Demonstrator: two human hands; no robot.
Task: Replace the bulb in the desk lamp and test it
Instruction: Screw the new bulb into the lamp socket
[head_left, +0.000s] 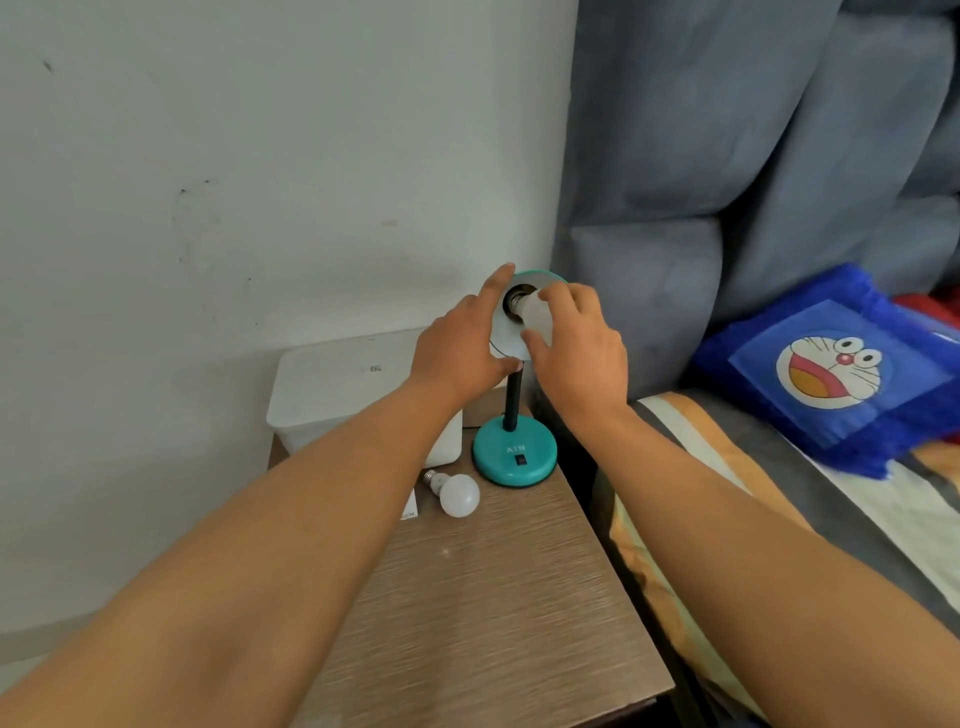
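Our forearms at bottom, left hand (457, 353) gripping lamp shade (506, 332) at centre, right hand (576, 353) fingers clamped on bulb (535, 312), spare bulb (457, 493) on table (493, 597).

We read "A1N", or close to it, in pale letters on the teal lamp base (514, 453), just above its switch. The box (332, 384) lid bears a small dark mark, and the paper (410, 506) at the tabletop's left edge some print, both too blurred to read.
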